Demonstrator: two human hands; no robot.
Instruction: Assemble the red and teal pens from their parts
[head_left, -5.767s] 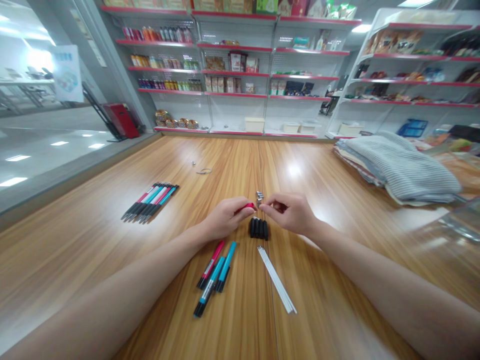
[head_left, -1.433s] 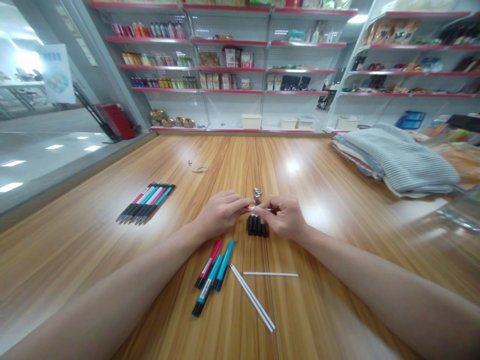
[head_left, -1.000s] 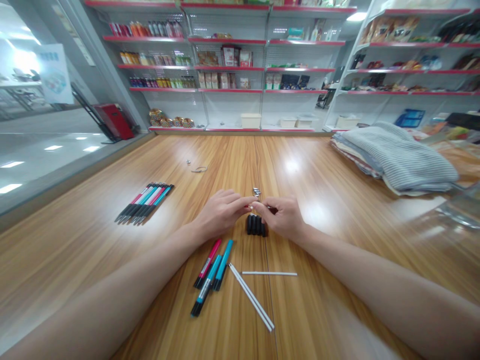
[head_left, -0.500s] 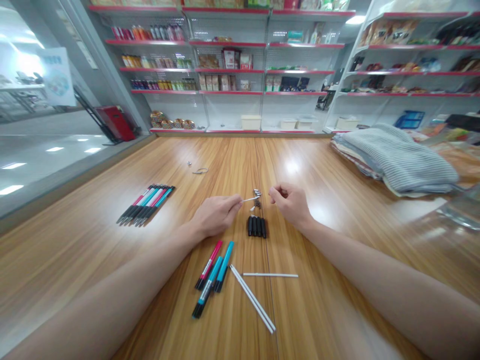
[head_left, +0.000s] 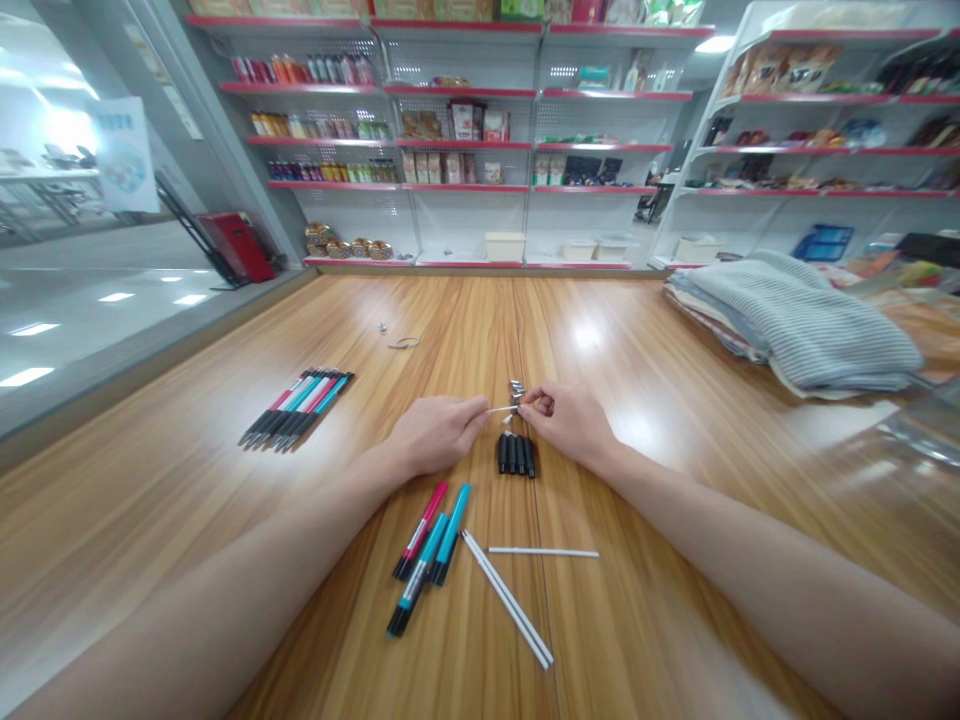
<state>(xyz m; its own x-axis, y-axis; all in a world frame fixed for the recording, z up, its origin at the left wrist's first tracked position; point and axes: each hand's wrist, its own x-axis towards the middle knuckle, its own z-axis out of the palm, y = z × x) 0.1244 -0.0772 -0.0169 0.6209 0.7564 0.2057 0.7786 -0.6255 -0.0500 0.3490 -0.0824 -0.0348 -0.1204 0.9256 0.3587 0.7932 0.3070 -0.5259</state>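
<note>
Through the head camera, far away, I see the left hand point(head_left: 437, 432) pinching a thin, straight white stick point(head_left: 502, 408) over the brown wooden desk point(head_left: 637, 600). The stick points at the right hand point(head_left: 571, 418), whose thumb and finger are bent close to its tip; I can't tell if they pinch it. Just behind are small shiny silver metal bits point(head_left: 517, 387). In front, four short round black tubes point(head_left: 512, 456) lie side by side. Nearer me are one pink-and-black tube point(head_left: 421, 530), two blue-and-black tubes point(head_left: 452, 532) and three loose white sticks point(head_left: 544, 552). A row of colourful pens point(head_left: 298, 405) lies off to the left.
</note>
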